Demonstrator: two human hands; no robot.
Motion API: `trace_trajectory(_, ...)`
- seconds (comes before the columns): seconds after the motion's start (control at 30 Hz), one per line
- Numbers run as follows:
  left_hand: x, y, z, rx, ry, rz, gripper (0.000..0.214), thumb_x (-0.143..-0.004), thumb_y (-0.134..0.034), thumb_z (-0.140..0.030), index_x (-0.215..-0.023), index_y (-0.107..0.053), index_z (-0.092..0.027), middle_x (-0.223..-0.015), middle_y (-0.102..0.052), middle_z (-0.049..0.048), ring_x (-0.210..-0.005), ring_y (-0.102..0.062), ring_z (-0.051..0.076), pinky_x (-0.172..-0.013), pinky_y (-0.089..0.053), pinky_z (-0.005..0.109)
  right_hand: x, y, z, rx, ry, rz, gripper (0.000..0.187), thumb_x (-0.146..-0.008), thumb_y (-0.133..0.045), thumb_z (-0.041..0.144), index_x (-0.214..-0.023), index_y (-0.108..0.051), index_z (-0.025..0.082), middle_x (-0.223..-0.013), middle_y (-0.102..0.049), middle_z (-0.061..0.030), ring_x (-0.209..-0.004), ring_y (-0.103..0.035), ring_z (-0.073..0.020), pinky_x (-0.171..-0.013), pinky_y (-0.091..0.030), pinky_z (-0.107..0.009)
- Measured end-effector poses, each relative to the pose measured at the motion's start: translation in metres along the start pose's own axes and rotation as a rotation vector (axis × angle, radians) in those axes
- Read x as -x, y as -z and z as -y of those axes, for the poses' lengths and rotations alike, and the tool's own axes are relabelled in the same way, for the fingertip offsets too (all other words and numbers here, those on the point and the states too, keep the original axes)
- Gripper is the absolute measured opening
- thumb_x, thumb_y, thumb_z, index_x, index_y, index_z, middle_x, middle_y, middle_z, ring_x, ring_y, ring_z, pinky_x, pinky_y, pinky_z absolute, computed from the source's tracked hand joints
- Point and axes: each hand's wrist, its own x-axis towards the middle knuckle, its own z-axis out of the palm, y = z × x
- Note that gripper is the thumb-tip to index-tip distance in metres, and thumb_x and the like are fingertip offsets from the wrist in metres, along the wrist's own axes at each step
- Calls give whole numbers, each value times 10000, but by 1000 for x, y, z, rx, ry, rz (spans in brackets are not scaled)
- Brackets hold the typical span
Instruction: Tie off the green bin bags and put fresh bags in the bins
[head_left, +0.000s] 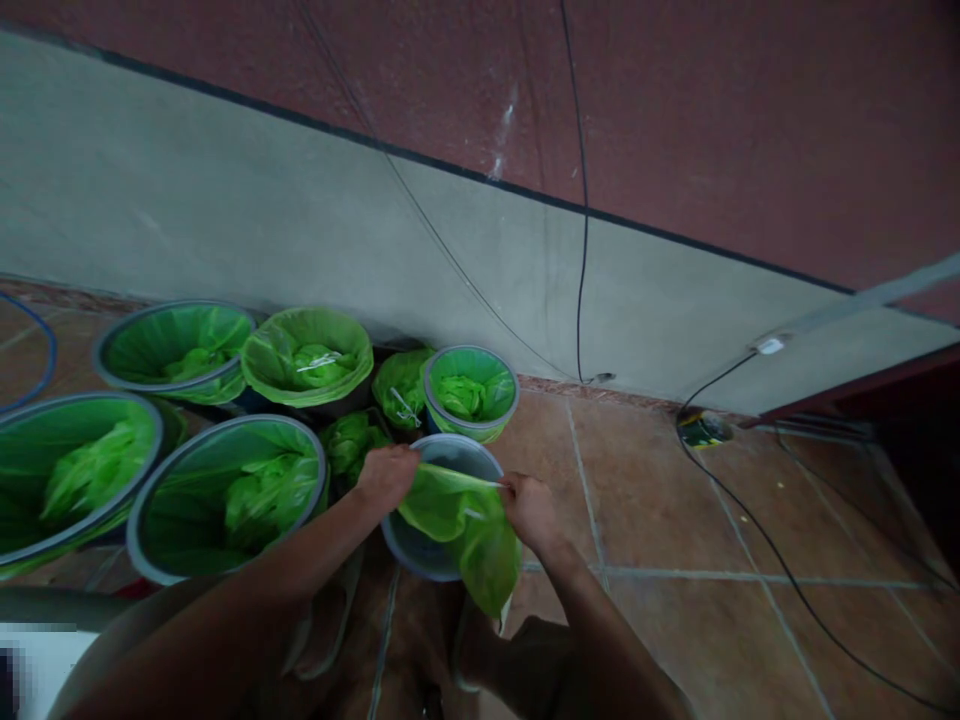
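Between my two hands a thin green plastic bag (480, 550) is stretched by its top edge. My left hand (388, 477) is closed on one end of that edge, and my right hand (531, 508) pinches the other end. The bag hangs over a grey bucket (420, 555) that stands on the floor between my feet. Part of the bag droops past the bucket's right side. Behind it, close to my left hand, a smaller bucket (516, 385) is lined with a similar green bag.
Several grey bins lined with green bags stand at the left, including a large bin (133, 530). A wall (300, 220) runs behind them. Black cable (739, 510) crosses the tiled floor (660, 510) at the right. A blue hose (51, 350) shows at the far left.
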Motion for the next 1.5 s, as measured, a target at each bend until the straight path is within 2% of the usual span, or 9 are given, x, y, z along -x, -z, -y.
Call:
trace_trajectory(0.23, -3, 11, 14, -139, 145, -75, 347, -832, -361, -66, -911, -698, -84, -934, -685, 199, -913, -668, 328, -726, -505, 393, 3, 13, -17, 174, -145, 211, 213, -785, -523, 142, -782, -735, 128, -823, -722, -131, -752, -670, -199, -614, -411, -242)
trace_trajectory(0.33, -5, 9, 14, -100, 148, -69, 333, -847, -369, -105, -933, -691, -105, -936, -695, 177, -893, -678, 305, -716, -507, 369, 6, 10, -19, 191, -55, 318, 187, -707, -650, 186, -872, -737, 175, -917, -728, -90, -847, -672, -227, -687, -451, -262)
trace_trajectory(0.57, -5, -7, -11, -65, -24, -75, 318, -917, -352, -226, -977, -655, -154, -984, -701, 109, -899, -675, 216, -780, -496, 300, 2, -7, 23, -8, 106, 66, 656, -784, -653, 367, -1372, -472, 140, -1282, -593, -159, -1155, -577, -262, -951, -440, -328)
trace_trajectory(0.77, 0, -13, -30, -64, -82, -72, 318, -947, -356, -269, -958, -643, -131, -943, -693, 122, -883, -674, 236, -766, -505, 326, 2, -15, 52, 176, 108, 56, 358, -932, -450, 366, -1174, -608, 154, -1035, -706, -121, -986, -662, -250, -830, -483, -311)
trace_trajectory(0.9, 1, -9, -22, -98, -42, -32, 289, -908, -369, -148, -959, -651, -113, -936, -701, 138, -858, -683, 262, -725, -521, 351, -3, -9, 50, 284, 24, 49, 346, -968, -343, 250, -1048, -670, 171, -955, -723, -118, -914, -683, -231, -751, -480, -279)
trace_trajectory(1.23, -7, 6, 10, -145, 132, -48, 334, -864, -357, -81, -968, -673, -100, -931, -705, 160, -920, -688, 277, -762, -528, 362, -10, 18, 8, 190, -192, 129, 281, -891, -472, 216, -915, -720, 86, -954, -716, -183, -912, -680, -243, -738, -473, -281)
trace_trajectory(1.3, -7, 5, 8, -140, 119, -58, 335, -863, -356, -83, -971, -672, -106, -948, -704, 156, -922, -687, 274, -760, -527, 359, -8, 17, 9, 174, -156, 152, 247, -847, -558, 244, -992, -705, 108, -1022, -705, -164, -953, -668, -249, -765, -478, -287)
trace_trajectory(1.37, -7, 4, 5, -129, 87, -59, 332, -864, -357, -90, -972, -670, -113, -947, -704, 149, -907, -689, 270, -742, -528, 350, -6, 12, 15, 171, -136, 123, 401, -780, -661, 304, -1147, -649, 143, -1122, -674, -144, -1015, -644, -262, -803, -482, -301)
trace_trajectory(1.5, -6, 0, -2, -126, 19, -86, 317, -879, -361, -127, -968, -664, -128, -945, -701, 134, -872, -692, 267, -711, -528, 345, -7, 2, 27, 227, -86, -88, 683, -761, -695, 327, -1386, -459, 188, -1322, -555, -138, -1176, -546, -283, -924, -447, -343)
